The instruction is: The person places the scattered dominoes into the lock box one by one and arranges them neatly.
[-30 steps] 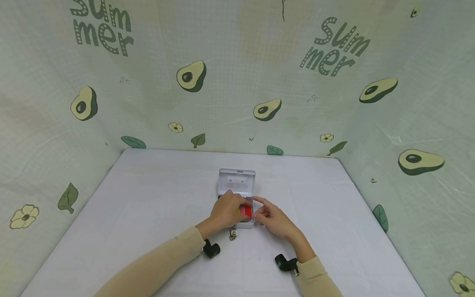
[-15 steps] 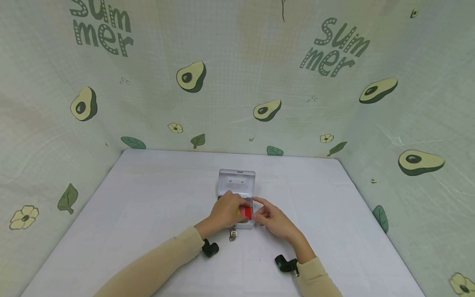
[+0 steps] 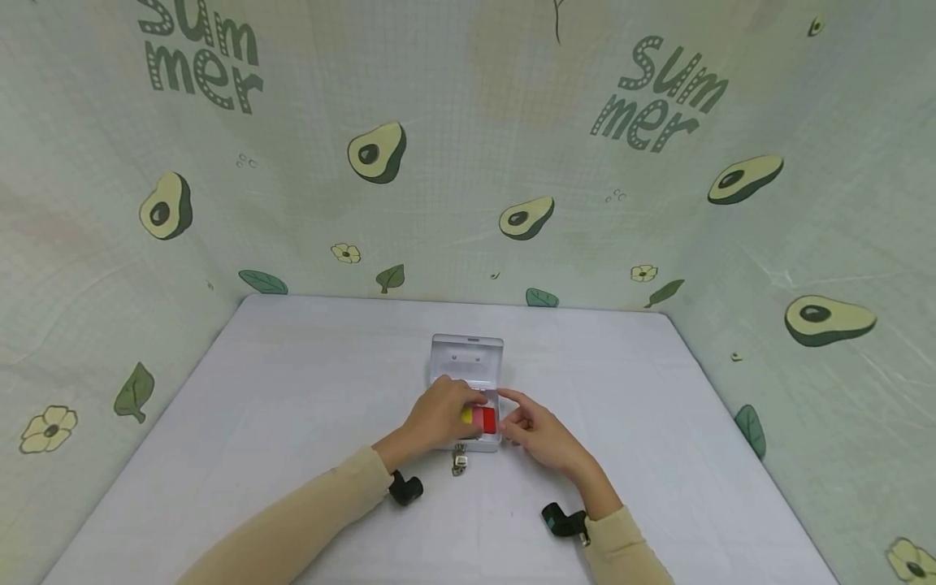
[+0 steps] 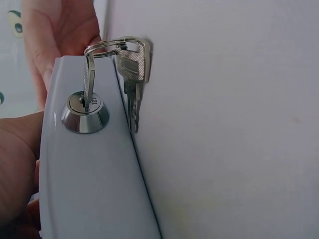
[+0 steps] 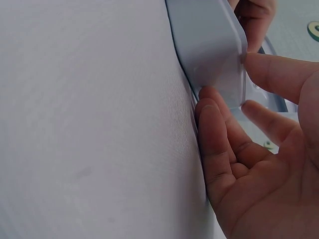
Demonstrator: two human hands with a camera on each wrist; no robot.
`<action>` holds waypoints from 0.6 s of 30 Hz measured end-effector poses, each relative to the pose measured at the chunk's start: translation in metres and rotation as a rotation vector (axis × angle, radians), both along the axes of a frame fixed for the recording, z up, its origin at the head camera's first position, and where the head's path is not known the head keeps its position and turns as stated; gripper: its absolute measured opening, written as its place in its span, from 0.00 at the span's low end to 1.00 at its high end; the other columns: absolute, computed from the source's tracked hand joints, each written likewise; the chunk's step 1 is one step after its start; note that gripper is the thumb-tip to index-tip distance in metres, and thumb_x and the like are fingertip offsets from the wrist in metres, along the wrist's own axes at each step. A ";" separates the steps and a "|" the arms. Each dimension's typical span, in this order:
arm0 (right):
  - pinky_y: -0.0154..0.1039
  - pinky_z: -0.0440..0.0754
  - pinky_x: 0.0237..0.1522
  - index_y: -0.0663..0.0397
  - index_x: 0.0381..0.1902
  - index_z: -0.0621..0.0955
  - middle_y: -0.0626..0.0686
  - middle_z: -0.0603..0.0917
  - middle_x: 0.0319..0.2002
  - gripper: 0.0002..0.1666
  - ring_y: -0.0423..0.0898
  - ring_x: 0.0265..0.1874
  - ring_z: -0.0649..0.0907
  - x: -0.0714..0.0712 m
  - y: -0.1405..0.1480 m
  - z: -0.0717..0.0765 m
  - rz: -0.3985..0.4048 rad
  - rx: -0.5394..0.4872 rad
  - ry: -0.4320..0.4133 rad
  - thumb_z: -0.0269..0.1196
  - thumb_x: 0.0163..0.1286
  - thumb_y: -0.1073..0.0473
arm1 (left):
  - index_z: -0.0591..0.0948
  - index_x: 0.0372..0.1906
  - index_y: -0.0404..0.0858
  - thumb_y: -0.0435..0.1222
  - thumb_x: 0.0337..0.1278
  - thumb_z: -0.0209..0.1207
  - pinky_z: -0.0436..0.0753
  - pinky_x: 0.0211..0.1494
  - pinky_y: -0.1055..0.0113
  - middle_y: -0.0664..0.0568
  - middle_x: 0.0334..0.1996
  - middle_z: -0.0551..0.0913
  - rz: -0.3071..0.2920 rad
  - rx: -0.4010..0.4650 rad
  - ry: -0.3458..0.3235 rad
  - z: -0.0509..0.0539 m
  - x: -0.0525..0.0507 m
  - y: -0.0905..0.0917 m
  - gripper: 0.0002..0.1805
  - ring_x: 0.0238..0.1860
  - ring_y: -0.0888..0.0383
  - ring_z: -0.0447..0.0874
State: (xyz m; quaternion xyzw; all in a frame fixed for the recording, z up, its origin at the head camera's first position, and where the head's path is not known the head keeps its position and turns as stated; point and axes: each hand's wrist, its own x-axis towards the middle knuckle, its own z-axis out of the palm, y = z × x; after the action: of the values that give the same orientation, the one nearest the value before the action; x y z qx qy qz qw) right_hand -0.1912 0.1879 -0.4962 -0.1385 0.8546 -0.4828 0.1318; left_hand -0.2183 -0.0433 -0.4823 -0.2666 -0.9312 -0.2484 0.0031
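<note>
A pale grey cash box (image 3: 480,446) stands on the table, lid (image 3: 465,362) raised. Inside it, between my left thumb and fingers, lies a flat thing with yellow, pink and red bands (image 3: 479,419). My left hand (image 3: 437,410) reaches over the box's left side. Whether its fingers pinch the banded thing or merely lie around it, I cannot tell. At the right wall, my right hand (image 3: 539,431) touches the box with thumb and fingertips; other fingers bend against the wall. A key (image 4: 89,82) sits in the front lock (image 4: 85,113), with another key (image 4: 131,67) on its ring.
White cloth (image 3: 314,366) covers the table around the box. An avocado-patterned curtain (image 3: 439,236) walls off the back and both sides. Black wrist cameras (image 3: 563,520) hang at both wrists, just above the cloth.
My left hand has drawn slightly left, exposing more of the yellow band. The banded thing has stayed in place, and my right hand has not visibly moved.
</note>
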 end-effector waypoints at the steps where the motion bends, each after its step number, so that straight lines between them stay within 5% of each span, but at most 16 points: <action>1: 0.36 0.78 0.38 0.47 0.80 0.69 0.52 0.86 0.42 0.35 0.47 0.37 0.83 0.000 0.000 0.000 -0.001 -0.002 -0.002 0.65 0.79 0.57 | 0.92 0.54 0.47 0.44 0.54 0.79 0.76 0.42 0.67 0.55 0.47 0.91 0.001 0.001 -0.005 0.001 0.000 -0.001 0.21 0.44 0.57 0.74; 18: 0.37 0.79 0.38 0.45 0.79 0.70 0.51 0.85 0.41 0.34 0.48 0.36 0.84 0.000 -0.001 0.000 -0.012 0.011 0.001 0.65 0.79 0.56 | 0.92 0.54 0.45 0.42 0.54 0.79 0.78 0.49 0.58 0.55 0.48 0.90 0.048 0.104 -0.031 0.020 0.002 -0.029 0.21 0.49 0.54 0.77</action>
State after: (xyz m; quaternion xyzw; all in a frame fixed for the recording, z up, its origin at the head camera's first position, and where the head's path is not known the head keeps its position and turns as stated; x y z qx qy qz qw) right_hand -0.1910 0.1864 -0.4963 -0.1329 0.8582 -0.4787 0.1290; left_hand -0.2167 -0.0727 -0.4618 -0.2398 -0.9231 -0.3006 0.0084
